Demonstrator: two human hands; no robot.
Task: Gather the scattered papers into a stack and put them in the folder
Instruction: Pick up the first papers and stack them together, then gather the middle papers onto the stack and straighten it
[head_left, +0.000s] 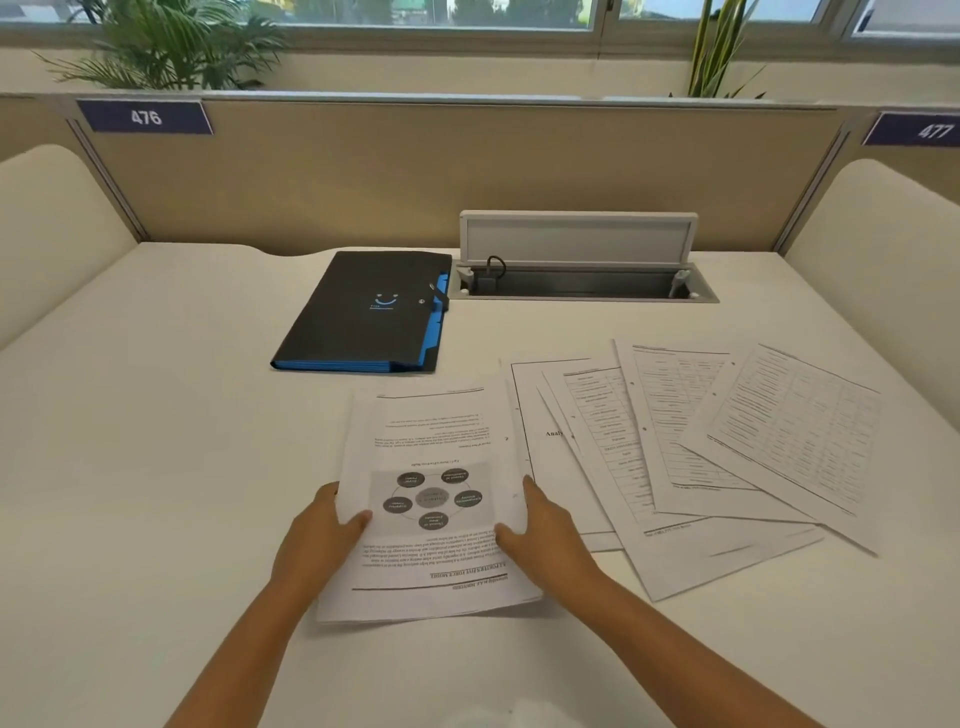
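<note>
Hands work at six o'clock: left hand (324, 525) and right hand (540, 525) each grip a side of the small stack (431, 499), thumbs on top. Gathering is underway; next, loose papers (701, 441) at three o'clock need adding. Closed folder (369, 312) waits at twelve.

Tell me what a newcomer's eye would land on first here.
Likely the small stack of papers at centre front, its diagram page on top, gripped by the left hand and the right hand. Next, the loose sheets fanned out to its right, and the closed black folder with blue edges lying behind the stack.
</note>
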